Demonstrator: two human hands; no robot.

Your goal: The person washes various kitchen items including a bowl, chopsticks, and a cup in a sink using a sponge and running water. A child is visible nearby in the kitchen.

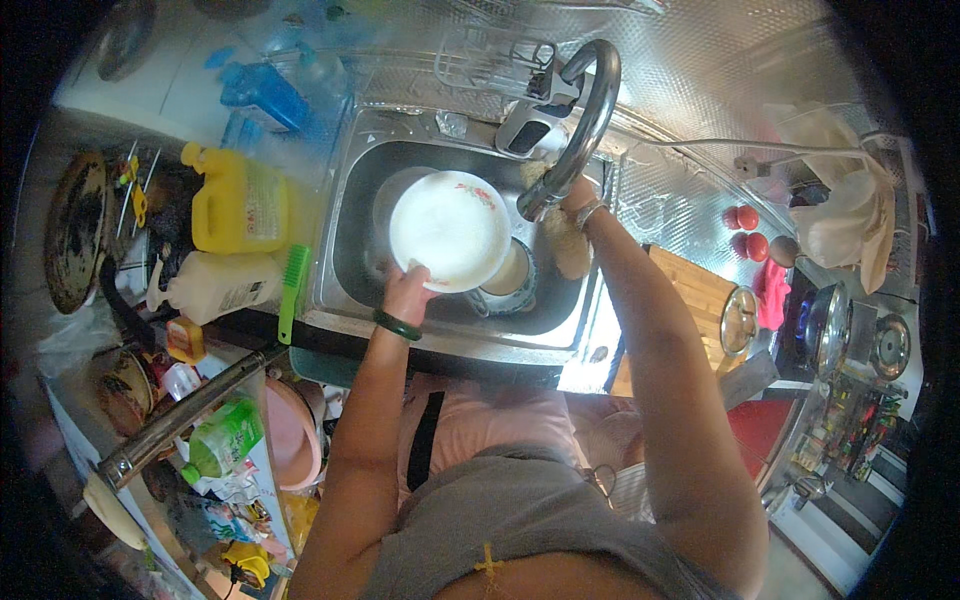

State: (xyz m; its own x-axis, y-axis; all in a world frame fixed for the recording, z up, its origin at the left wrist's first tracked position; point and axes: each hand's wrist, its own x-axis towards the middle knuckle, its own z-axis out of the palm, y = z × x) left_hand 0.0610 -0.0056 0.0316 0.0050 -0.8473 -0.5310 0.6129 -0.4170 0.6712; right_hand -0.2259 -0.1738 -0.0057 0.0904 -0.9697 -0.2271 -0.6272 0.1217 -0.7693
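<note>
My left hand (409,289) grips the near-left rim of a white plate with red floral marks (450,231), held over the stainless steel sink (349,277). Below and right of the plate, patterned bowls (517,281) sit in the basin; another round dish (382,199) shows partly behind the plate at the left. My right hand (576,196) is at the sink's right side, mostly hidden behind the spout of the chrome faucet (604,97). Brownish, rough-surfaced items (566,244) lie near it; what they are is unclear. Whether this hand holds anything cannot be seen.
Left of the sink stand a yellow jug (240,199), a pump bottle (225,285) and a green brush (293,292). At the right are a wooden cutting board (686,289) with a glass lid (739,321), red round items (754,246) and a pot over a blue flame (831,330).
</note>
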